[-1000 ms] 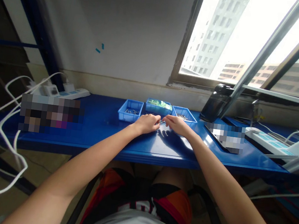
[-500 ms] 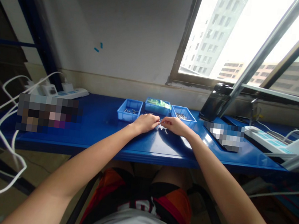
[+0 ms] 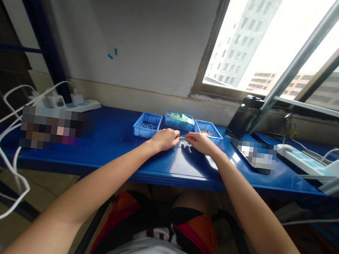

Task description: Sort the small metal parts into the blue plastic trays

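Note:
My left hand [image 3: 164,139] and my right hand [image 3: 200,142] rest on the blue bench [image 3: 111,144], fingertips almost meeting. Both are closed in a pinch on a small metal part [image 3: 182,137] held between them; it is too small to name. Just behind the hands stand three small blue trays: the left tray [image 3: 147,125] and the right tray [image 3: 208,131] hold several small metal pieces, the middle tray [image 3: 179,120] holds green packets.
A black device [image 3: 243,119] leans at the window sill to the right. White power strips lie at the right [image 3: 304,158] and back left [image 3: 80,105], with white cables [image 3: 5,138] hanging off the left edge. A metal bar [image 3: 297,60] crosses the window.

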Demonstrator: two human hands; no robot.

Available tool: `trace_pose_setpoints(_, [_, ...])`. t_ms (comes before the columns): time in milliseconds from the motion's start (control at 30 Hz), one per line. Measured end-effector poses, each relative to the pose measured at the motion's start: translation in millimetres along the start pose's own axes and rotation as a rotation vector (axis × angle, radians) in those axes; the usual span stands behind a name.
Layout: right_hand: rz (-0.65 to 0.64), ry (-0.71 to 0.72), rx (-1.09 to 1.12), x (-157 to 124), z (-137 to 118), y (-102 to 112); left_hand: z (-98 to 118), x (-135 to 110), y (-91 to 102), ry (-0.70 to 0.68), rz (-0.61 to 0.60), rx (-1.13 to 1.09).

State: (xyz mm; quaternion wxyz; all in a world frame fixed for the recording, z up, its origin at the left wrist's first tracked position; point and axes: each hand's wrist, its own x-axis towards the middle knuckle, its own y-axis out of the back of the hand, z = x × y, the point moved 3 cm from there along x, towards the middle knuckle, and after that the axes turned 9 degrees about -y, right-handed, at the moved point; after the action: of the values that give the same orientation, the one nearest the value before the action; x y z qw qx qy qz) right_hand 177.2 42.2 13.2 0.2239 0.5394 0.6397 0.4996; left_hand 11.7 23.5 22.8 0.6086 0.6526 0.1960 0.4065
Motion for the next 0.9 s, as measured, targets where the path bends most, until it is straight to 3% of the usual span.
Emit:
trace_pose_setpoints(567, [-0.044,-0.037,0.027,0.5,-0.8,-1.9,-3.0,1.2,-2.7,-0.031,-0.017,-0.033])
trace_pose_setpoints(900, [-0.092,-0.070,0.099,-1.8,-2.9,-0.8,-2.0,1.4,-4.2,0.019,-0.049,-0.002])
